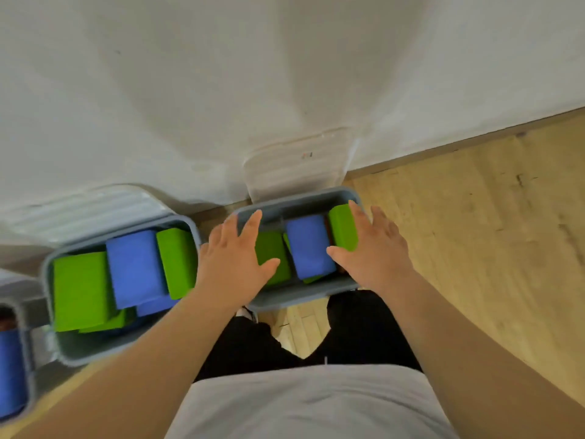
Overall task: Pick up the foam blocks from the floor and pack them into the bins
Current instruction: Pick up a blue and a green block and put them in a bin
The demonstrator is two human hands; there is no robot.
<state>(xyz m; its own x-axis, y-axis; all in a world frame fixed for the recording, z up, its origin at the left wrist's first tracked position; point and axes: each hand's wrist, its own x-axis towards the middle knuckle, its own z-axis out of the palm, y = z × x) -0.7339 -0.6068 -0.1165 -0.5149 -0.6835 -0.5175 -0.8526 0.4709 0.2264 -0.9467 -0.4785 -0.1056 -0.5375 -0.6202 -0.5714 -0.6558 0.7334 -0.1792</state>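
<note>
A pale wooden floor (pixel 474 232) is met by a white wall (pixel 190 90). Green and blue rectangular foam blocks (pixel 308 245) are packed in grey plastic bins (pixel 304 296); the left hand (pixel 234 258) and right hand (pixel 373 251) are spread flat above them. A third bin (pixel 29 359) is cut off leftward.

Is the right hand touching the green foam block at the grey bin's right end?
Touching: head view shows the right hand with thumb and forefinger against the green foam block.
</note>
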